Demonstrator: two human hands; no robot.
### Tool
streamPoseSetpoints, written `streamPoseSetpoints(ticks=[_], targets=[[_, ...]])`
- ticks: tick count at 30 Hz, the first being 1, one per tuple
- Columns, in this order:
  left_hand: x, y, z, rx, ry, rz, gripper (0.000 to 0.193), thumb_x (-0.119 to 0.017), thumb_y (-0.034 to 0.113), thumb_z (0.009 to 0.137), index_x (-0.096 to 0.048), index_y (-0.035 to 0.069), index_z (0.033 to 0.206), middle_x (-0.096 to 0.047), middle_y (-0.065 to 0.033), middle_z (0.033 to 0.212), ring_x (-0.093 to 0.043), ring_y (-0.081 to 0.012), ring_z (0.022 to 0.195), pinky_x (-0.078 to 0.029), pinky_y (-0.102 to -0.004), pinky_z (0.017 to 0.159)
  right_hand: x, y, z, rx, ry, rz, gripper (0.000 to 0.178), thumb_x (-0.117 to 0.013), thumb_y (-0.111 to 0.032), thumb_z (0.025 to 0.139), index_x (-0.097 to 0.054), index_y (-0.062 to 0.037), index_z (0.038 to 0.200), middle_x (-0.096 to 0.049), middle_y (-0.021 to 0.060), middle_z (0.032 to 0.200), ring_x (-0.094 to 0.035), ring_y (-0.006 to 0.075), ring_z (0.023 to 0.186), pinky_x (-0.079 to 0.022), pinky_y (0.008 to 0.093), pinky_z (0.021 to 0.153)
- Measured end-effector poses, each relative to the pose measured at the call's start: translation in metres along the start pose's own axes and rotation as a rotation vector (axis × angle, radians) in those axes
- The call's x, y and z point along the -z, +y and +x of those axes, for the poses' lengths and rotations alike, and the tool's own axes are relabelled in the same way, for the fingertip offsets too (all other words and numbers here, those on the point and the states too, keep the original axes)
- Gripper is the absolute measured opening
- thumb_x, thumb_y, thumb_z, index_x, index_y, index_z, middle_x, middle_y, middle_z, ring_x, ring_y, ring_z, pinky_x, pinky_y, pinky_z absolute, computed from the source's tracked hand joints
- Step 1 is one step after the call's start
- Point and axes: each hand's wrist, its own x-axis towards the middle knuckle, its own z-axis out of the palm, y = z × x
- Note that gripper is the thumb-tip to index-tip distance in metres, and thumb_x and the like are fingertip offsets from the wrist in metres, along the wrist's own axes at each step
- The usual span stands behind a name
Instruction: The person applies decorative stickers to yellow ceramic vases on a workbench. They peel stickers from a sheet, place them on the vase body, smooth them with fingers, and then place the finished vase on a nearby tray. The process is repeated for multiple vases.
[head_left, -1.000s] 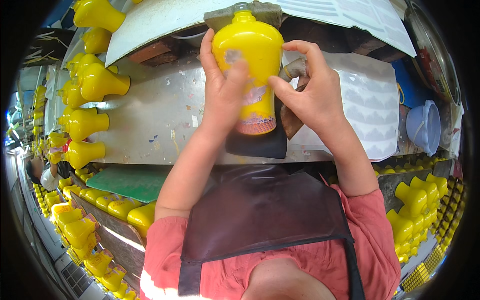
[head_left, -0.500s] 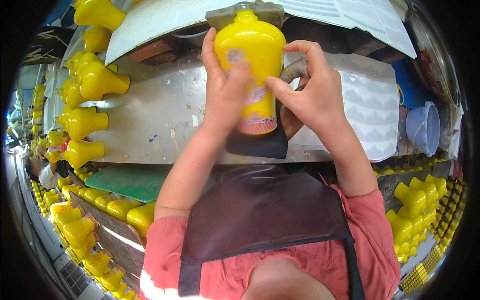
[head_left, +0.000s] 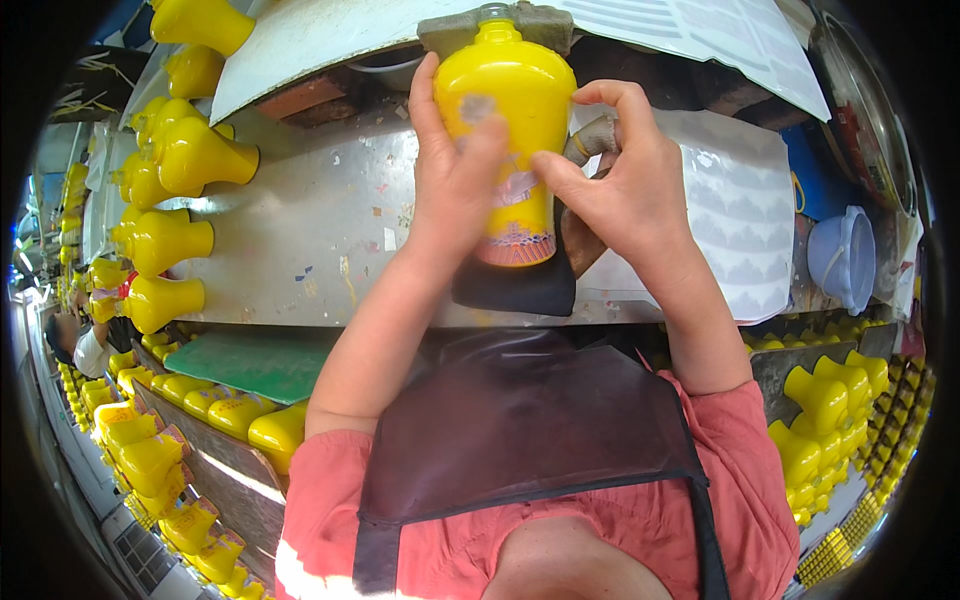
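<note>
We see the yellow vase-shaped bottle [head_left: 515, 85] shifted slightly rightward since the earlier frame. It lies above our metal worktable [head_left: 300, 220], neck at a grey block [head_left: 440, 36], patterned base over a black pad [head_left: 510, 294]. Our left hand [head_left: 452, 175] clasps its left side, thumb blurred; our right hand [head_left: 632, 180] keeps thumb and forefinger apart against its right.

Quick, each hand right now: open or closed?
Left hand: against the glossy yellow vase-shaped bottle, thumb blurred over its front; grip can't be told.
Right hand: open, thumb and index fingertip at the bottle's right side.
</note>
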Motion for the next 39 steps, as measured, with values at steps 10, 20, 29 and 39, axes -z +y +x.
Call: streamPoseSetpoints(ticks=[10,20,29,39], targets=[[0.000,-0.001,0.001,-0.018,0.004,0.024,0.083,-0.060,0.028,0.101,-0.008,0.012,0.163,-0.046,-0.0178,0.147,-0.053,-0.0257,0.129,-0.045,-0.0388,0.109,-0.001,0.002,0.000,0.008,0.006,-0.005,0.049,-0.084,-0.020,0.075,-0.060,-0.0073,0.116,-0.059,-0.0007,0.066,-0.048,0.0056,0.053,-0.038,0.0236,0.049],[0.003,-0.004,0.002,-0.036,0.023,0.093,0.087,-0.063,0.029,0.099,-0.008,0.005,0.162,-0.040,-0.0205,0.152,-0.051,-0.0287,0.133,-0.044,-0.0402,0.111,0.001,0.014,0.002,-0.044,-0.083,0.154,0.045,-0.082,-0.020,0.081,-0.059,-0.0063,0.118,-0.058,-0.0029,0.071,-0.048,0.0035,0.057,-0.039,0.0209,0.052],[0.017,0.001,-0.057,0.000,-0.127,0.451,0.122,-0.088,0.025,0.073,-0.007,0.002,0.161,-0.023,-0.0284,0.158,-0.034,-0.0449,0.146,-0.038,-0.0529,0.116,-0.001,0.016,-0.012,-0.176,-0.130,0.172,0.067,-0.082,-0.033,0.078,-0.058,-0.0049,0.134,-0.067,0.0106,0.077,-0.064,0.0181,0.065,-0.051,0.0309,0.062],[0.028,-0.007,-0.061,-0.036,-0.172,0.385,0.132,-0.094,0.004,0.070,-0.002,0.006,0.165,-0.035,-0.0159,0.159,-0.048,-0.0288,0.140,-0.048,-0.0424,0.111,0.007,0.019,-0.008,-0.279,-0.246,0.363,0.077,-0.078,-0.029,0.083,-0.049,-0.0043,0.150,-0.070,0.0095,0.098,-0.063,0.0133,0.084,-0.053,0.0291,0.076]])
